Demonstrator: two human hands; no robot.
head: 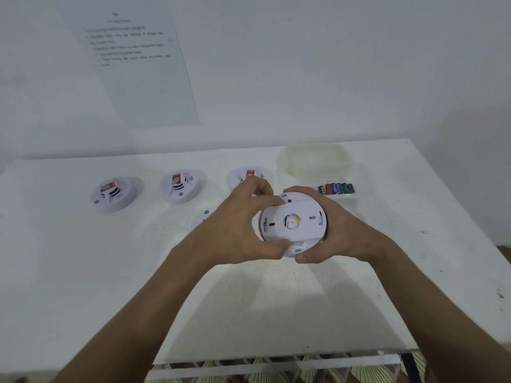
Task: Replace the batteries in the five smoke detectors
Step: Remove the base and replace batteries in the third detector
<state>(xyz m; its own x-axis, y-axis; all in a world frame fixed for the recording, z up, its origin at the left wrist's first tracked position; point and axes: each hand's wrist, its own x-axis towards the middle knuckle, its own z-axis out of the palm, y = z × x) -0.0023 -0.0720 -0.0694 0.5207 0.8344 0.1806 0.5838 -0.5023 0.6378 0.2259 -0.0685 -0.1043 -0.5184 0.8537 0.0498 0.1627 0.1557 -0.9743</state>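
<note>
I hold one smoke detector (293,223) back-up above mid-bench, left hand (243,225) and right hand (329,233) both grasping its rim | step, I judge: twisting off the base plate | next: counter-rotate, then reach the batteries (336,188) near the far right corner | other detectors (179,186) along the far edge | wall sheet (132,56) illegible

wall sheet (130,51): text blurred, unreadable
fourth detector (203,217): mostly hidden behind left hand (243,225)
third detector (249,175): partly covered by fingers
battery (336,188) labels: too small
</note>
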